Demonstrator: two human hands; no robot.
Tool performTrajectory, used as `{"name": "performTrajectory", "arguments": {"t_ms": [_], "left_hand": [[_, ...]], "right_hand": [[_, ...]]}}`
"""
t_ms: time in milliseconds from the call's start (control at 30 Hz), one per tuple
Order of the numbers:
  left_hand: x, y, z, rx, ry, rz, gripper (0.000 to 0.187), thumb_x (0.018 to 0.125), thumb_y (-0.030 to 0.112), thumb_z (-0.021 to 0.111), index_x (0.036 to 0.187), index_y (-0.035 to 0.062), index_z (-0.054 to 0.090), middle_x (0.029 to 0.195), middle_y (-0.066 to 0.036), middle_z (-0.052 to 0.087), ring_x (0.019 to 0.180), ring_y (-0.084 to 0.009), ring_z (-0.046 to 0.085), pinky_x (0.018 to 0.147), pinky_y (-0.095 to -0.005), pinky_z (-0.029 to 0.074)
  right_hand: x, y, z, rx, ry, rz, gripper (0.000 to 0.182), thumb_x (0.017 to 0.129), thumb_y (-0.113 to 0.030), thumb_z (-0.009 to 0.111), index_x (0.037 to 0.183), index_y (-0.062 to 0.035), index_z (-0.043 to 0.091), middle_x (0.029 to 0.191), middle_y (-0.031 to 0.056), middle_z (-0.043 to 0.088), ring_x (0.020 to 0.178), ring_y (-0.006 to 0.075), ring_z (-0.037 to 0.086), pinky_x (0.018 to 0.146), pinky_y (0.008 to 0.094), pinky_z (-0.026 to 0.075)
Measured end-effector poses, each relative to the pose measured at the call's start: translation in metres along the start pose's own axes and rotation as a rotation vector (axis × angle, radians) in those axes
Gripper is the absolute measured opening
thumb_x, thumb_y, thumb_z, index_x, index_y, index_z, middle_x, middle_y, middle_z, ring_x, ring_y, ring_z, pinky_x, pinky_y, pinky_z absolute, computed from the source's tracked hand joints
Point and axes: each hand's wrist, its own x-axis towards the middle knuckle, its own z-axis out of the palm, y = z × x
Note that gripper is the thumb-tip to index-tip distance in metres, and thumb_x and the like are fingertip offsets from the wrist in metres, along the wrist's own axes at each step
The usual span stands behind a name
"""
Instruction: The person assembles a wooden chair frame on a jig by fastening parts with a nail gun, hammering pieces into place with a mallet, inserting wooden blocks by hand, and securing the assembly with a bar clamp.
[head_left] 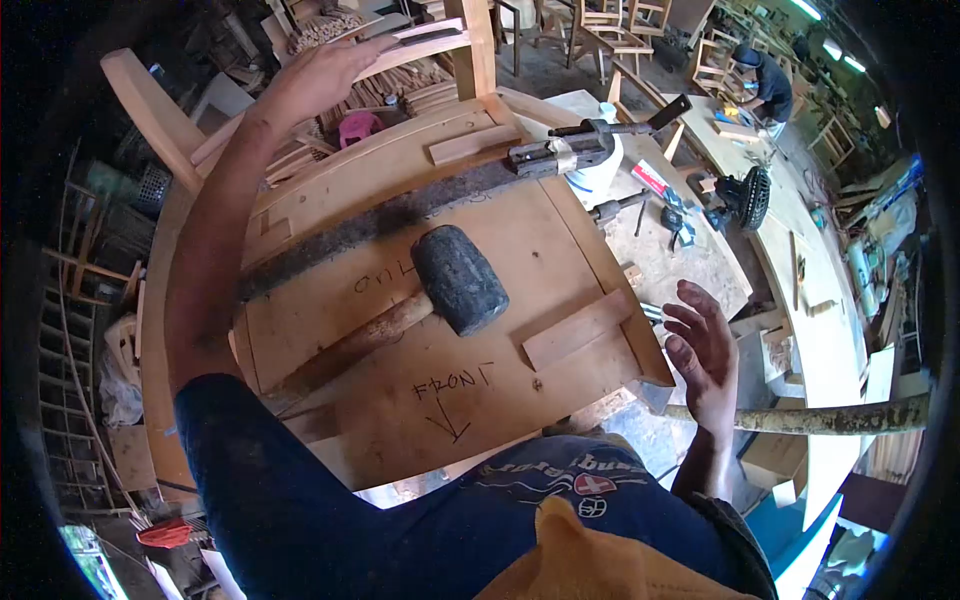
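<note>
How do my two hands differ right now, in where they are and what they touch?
The left hand is stretched far out, resting on a wooden slat beyond the board; the right hand hangs close by, past the plywood board's right edge, touching nothing. The left lies flat, palm down; the right is upright, fingers loosely curled. Both are bare, open, and off the rubber mallet.

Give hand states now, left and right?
Left hand: open, fingers spread, resting on a pale wooden slat.
Right hand: open, empty, beside the plywood board's right edge.
</note>
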Motion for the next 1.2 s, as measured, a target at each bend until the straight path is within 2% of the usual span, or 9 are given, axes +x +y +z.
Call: {"name": "performTrajectory", "arguments": {"t_ms": [133, 333, 633, 933, 1133, 1200], "left_hand": [[0.01, 0.0, 0.002, 0.008, -0.055, -0.037, 0.04, 0.101, 0.014, 0.046, 0.141, 0.0182, 0.052, 0.105, -0.024, 0.067, 0.096, -0.0405, 0.065, 0.085, -0.0496, 0.052], [0.017, 0.001, -0.007, -0.168, -0.137, -0.105, 0.037, 0.103, 0.018, 0.046, 0.139, 0.0187, 0.055, 0.106, -0.025, 0.067, 0.095, -0.0417, 0.065, 0.085, -0.049, 0.052], [0.025, -0.006, -0.008, -0.142, -0.145, -0.012, 0.038, 0.105, 0.024, 0.044, 0.141, 0.0202, 0.054, 0.109, -0.027, 0.065, 0.095, -0.0427, 0.065, 0.088, -0.0471, 0.051], [0.029, -0.006, -0.01, -0.035, -0.201, -0.078, 0.039, 0.1, 0.021, 0.049, 0.138, 0.0265, 0.058, 0.105, -0.022, 0.067, 0.095, -0.0417, 0.063, 0.087, -0.049, 0.051], [0.034, -0.02, -0.006, 0.148, -0.034, 0.009, 0.037, 0.098, 0.021, 0.052, 0.133, 0.0275, 0.062, 0.1, -0.018, 0.069, 0.094, -0.0373, 0.066, 0.084, -0.0461, 0.054], [0.03, -0.014, -0.009, 0.324, 0.049, 0.07, 0.037, 0.096, 0.023, 0.054, 0.133, 0.0278, 0.062, 0.098, -0.016, 0.069, 0.095, -0.0343, 0.067, 0.082, -0.0437, 0.055]], "right_hand": [[0.002, 0.004, 0.001, 0.017, 0.028, 0.011, 0.056, 0.091, -0.02, 0.073, 0.138, -0.0019, 0.049, 0.145, 0.0117, 0.045, 0.124, 0.0248, 0.054, 0.103, 0.0377, 0.043], [0.005, 0.009, 0.0, 0.002, 0.049, 0.017, 0.054, 0.091, -0.018, 0.073, 0.138, -0.0019, 0.05, 0.145, 0.0117, 0.044, 0.122, 0.025, 0.055, 0.102, 0.0378, 0.043], [0.013, 0.012, -0.002, 0.029, 0.072, 0.01, 0.049, 0.091, -0.017, 0.073, 0.133, -0.0013, 0.053, 0.143, 0.0117, 0.045, 0.12, 0.0229, 0.056, 0.101, 0.037, 0.044], [0.023, 0.02, 0.008, 0.064, 0.005, 0.019, 0.045, 0.092, -0.015, 0.071, 0.131, -0.0005, 0.053, 0.141, 0.0097, 0.046, 0.116, 0.0214, 0.055, 0.101, 0.0358, 0.044], [0.025, 0.018, 0.018, 0.111, 0.009, 0.023, 0.048, 0.091, -0.018, 0.072, 0.131, -0.0002, 0.053, 0.142, 0.0075, 0.046, 0.115, 0.0209, 0.054, 0.101, 0.0357, 0.043], [0.025, 0.015, 0.021, 0.096, 0.006, 0.029, 0.048, 0.091, -0.018, 0.072, 0.131, -0.0002, 0.053, 0.141, 0.0075, 0.046, 0.115, 0.0205, 0.054, 0.101, 0.0355, 0.043]]}}
